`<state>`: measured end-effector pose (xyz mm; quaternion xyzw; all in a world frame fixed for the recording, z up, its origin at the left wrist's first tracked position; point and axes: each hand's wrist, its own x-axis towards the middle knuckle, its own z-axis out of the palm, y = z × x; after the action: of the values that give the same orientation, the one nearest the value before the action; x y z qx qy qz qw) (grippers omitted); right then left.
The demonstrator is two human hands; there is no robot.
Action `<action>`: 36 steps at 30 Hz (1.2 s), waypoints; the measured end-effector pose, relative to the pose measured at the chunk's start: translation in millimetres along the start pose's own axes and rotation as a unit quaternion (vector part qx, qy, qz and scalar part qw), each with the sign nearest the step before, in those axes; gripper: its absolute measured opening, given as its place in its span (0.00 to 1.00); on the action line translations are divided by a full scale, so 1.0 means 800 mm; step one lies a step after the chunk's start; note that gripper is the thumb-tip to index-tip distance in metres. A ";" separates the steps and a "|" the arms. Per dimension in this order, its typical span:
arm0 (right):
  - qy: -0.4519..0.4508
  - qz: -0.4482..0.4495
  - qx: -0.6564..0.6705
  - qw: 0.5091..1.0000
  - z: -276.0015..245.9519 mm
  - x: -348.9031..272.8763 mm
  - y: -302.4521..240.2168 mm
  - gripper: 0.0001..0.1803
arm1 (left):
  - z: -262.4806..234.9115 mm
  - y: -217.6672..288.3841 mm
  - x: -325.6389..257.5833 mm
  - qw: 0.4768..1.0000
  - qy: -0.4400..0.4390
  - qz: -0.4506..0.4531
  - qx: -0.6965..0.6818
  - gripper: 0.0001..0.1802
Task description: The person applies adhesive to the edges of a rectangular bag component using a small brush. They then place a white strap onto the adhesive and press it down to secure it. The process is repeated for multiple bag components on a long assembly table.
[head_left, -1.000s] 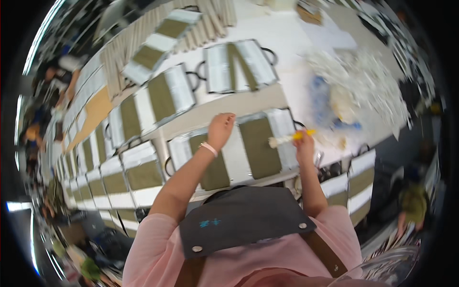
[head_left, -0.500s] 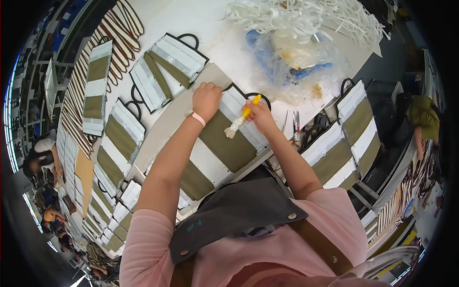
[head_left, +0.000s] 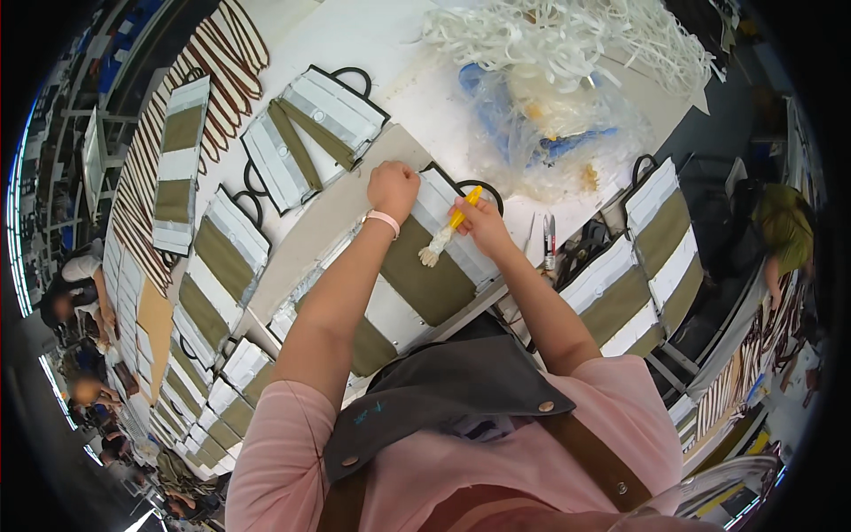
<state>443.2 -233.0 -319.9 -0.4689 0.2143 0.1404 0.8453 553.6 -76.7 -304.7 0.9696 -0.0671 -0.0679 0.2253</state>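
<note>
My right hand grips a brush by its yellow handle. Pale bristles, with white wrapping above them, hang over the olive part of a fabric panel. This panel has olive and white bands, grey strips and a black cord loop. It lies flat on a grey board in front of me. At the panel's far left edge is my left hand, its fingers curled together; whatever they may hold is hidden. A pink band circles the left wrist.
Beyond the panel lies a plastic-lined blue container, below a heap of white strips. A box cutter rests right of my right hand. Similar panels lie to the left, others to the right. Striped cords cover the far left.
My left hand has shifted slightly right and nearer, its fingers more tightly curled. The brush has moved slightly down, still in my right hand.
</note>
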 end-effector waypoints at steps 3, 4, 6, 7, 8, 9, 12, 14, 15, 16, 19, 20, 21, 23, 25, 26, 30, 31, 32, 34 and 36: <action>0.007 0.002 0.003 1.000 0.003 -0.003 -0.004 0.15 | -0.011 -0.011 0.000 0.997 -0.020 -0.032 -0.071 0.10; 0.011 0.003 0.005 1.000 0.005 -0.004 -0.007 0.15 | -0.022 -0.015 -0.004 0.994 -0.004 -0.028 -0.107 0.11; 0.010 -0.043 0.009 0.999 0.009 -0.008 -0.020 0.15 | -0.039 -0.032 -0.018 0.982 0.045 -0.039 -0.179 0.12; 0.009 -0.063 0.012 0.998 0.013 -0.013 -0.030 0.14 | -0.041 -0.047 -0.030 0.972 0.076 -0.054 -0.214 0.12; -0.007 -0.091 -0.024 0.996 0.017 -0.016 -0.044 0.12 | -0.042 -0.062 -0.044 0.960 0.108 -0.070 -0.249 0.12; -0.010 -0.115 -0.066 0.991 0.030 -0.017 -0.055 0.11 | -0.042 -0.076 -0.062 0.954 0.130 -0.086 -0.257 0.11; -0.021 -0.154 -0.219 0.963 0.053 -0.010 -0.066 0.07 | -0.044 -0.106 -0.124 0.933 0.169 -0.143 -0.285 0.10; -0.032 -0.255 -0.362 0.896 0.069 -0.004 -0.067 0.07 | -0.050 -0.120 -0.167 0.926 0.158 -0.189 -0.286 0.11; -0.041 -0.303 -0.428 0.851 0.077 -0.001 -0.068 0.07 | -0.051 -0.130 -0.189 0.925 0.154 -0.209 -0.278 0.11; -0.035 -0.339 -0.458 0.821 0.076 0.006 -0.068 0.06 | -0.052 -0.138 -0.210 0.920 0.162 -0.207 -0.291 0.11; 0.000 -0.366 -0.483 0.795 0.076 0.011 -0.073 0.06 | -0.071 -0.159 -0.274 0.913 0.178 -0.217 -0.296 0.09; -0.003 -0.350 -0.479 0.805 0.078 0.008 -0.075 0.07 | -0.072 -0.173 -0.298 0.908 0.187 -0.231 -0.296 0.10; -0.024 -0.362 -0.491 0.792 0.082 0.006 -0.075 0.07 | -0.067 -0.191 -0.323 0.901 0.197 -0.247 -0.297 0.10; -0.065 -0.384 -0.517 0.762 0.089 -0.001 -0.073 0.07 | -0.071 -0.215 -0.361 0.886 0.196 -0.287 -0.306 0.12; -0.047 -0.404 -0.529 0.745 0.084 0.009 -0.063 0.06 | -0.084 -0.224 -0.396 0.866 0.180 -0.338 -0.321 0.15; -0.041 -0.415 -0.534 0.736 0.079 0.015 -0.059 0.06 | -0.088 -0.224 -0.408 0.873 0.188 -0.359 -0.272 0.21; -0.070 -0.436 -0.550 0.709 0.118 -0.009 -0.055 0.06 | -0.105 -0.229 -0.456 0.863 0.188 -0.406 -0.234 0.27; -0.073 -0.425 -0.559 0.708 0.114 -0.008 -0.048 0.06 | -0.097 -0.237 -0.465 0.853 0.206 -0.407 -0.255 0.24; -0.075 -0.415 -0.570 0.705 0.115 -0.006 -0.037 0.06 | -0.095 -0.240 -0.474 0.846 0.229 -0.402 -0.266 0.21; -0.077 -0.368 -0.556 0.742 0.156 -0.024 -0.029 0.06 | -0.089 -0.241 -0.488 0.827 0.281 -0.393 -0.288 0.15; -0.134 -0.402 -0.561 0.711 0.205 -0.039 -0.016 0.07 | -0.084 -0.240 -0.503 0.806 0.328 -0.382 -0.311 0.11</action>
<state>459.3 -101.1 -218.7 -0.8748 -0.2278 -0.0576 0.4236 188.6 187.6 -289.8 0.7595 0.4111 0.1569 0.4791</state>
